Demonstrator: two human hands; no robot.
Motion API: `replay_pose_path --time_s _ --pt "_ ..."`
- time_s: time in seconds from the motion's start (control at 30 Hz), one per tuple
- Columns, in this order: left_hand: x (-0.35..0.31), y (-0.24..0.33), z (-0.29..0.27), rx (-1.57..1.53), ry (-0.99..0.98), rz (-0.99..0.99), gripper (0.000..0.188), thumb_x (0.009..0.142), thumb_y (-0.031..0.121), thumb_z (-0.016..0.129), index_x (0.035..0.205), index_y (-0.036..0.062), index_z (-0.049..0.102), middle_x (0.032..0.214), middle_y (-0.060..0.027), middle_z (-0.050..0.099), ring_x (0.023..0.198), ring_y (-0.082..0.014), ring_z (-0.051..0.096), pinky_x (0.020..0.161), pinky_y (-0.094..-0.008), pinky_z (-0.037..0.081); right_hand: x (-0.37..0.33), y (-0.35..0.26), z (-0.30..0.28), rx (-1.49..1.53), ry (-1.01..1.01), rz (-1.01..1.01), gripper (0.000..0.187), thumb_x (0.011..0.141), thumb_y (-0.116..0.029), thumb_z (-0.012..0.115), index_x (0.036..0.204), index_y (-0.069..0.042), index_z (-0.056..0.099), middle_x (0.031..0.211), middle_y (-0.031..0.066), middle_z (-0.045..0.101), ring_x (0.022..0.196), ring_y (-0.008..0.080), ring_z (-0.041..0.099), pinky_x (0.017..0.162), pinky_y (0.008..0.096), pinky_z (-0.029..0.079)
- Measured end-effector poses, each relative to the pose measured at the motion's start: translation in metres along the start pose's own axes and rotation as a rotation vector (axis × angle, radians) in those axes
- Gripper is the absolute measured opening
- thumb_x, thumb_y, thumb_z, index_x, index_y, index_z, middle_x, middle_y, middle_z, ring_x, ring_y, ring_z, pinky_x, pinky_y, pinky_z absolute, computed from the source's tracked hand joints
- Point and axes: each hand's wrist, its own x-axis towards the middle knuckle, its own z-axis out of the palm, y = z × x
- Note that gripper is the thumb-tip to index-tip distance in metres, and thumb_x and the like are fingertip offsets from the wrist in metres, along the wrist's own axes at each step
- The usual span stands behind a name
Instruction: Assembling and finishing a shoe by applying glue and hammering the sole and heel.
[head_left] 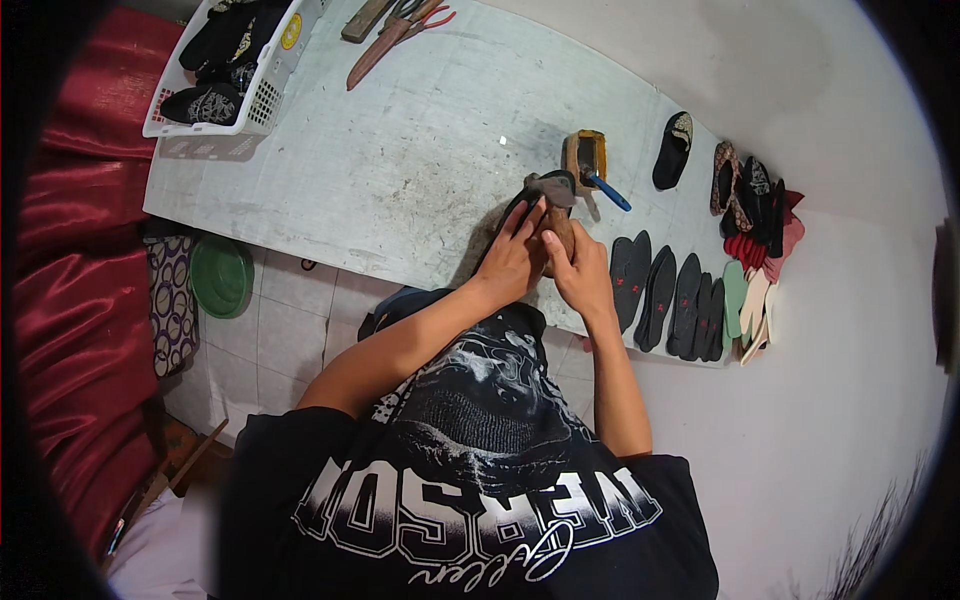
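Note:
My right hand (582, 275) grips the wooden handle of a hammer (562, 236); its grey metal head lies over the front of a black shoe (512, 207). On that shoe rests my left hand (515, 258), its fingers laid along the upper and holding it against the table near the front edge. Both hands are close together, and they hide much of the shoe. Just beyond the hammer head stands a small yellowish tin (586, 148) of dark contents, with a blue-handled brush (610, 192) leaning out of it.
Several black soles (655, 295) line the right side of the worn white table (380, 130). Behind them lie a black slipper (673, 150) and piled shoe uppers (762, 200). At far left are a white basket (262, 108) of shoes and pliers (420, 25). A green basin (222, 278) sits on the floor.

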Motion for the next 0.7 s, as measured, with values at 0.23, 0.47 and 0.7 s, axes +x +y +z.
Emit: replay_pose_path --time_s 0.23,0.47,0.7 --pt "0.006 0.004 -0.007 -0.049 -0.033 -0.058 0.069 0.090 0.015 0.061 0.155 0.0011 0.042 0.167 -0.0212 0.035 0.148 -0.0361 0.038 0.127 -0.0542 0.020 -0.001 -0.006 0.000 -0.020 -0.053 0.009 0.034 0.103 -0.030 0.064 0.101 0.004 0.062 0.066 0.0210 0.062 0.056 0.0319 0.061 0.057 0.0407 0.045" --pt "0.004 0.004 -0.006 -0.010 -0.082 -0.037 0.071 0.091 0.016 0.060 0.158 0.0026 0.039 0.171 -0.0205 0.026 0.150 -0.0339 0.036 0.128 -0.0542 0.018 -0.004 -0.008 0.000 0.014 -0.012 -0.007 0.036 0.103 -0.032 0.064 0.099 0.004 0.061 0.066 0.0208 0.060 0.055 0.0322 0.060 0.056 0.0407 0.044" --pt "0.004 0.004 -0.011 -0.041 -0.030 -0.042 0.069 0.092 0.018 0.060 0.156 0.0011 0.041 0.169 -0.0199 0.031 0.148 -0.0337 0.039 0.127 -0.0568 0.020 -0.003 -0.006 0.000 -0.005 -0.039 -0.001 0.034 0.100 -0.027 0.067 0.112 0.005 0.064 0.073 0.0283 0.064 0.065 0.0471 0.067 0.060 0.0448 0.049"
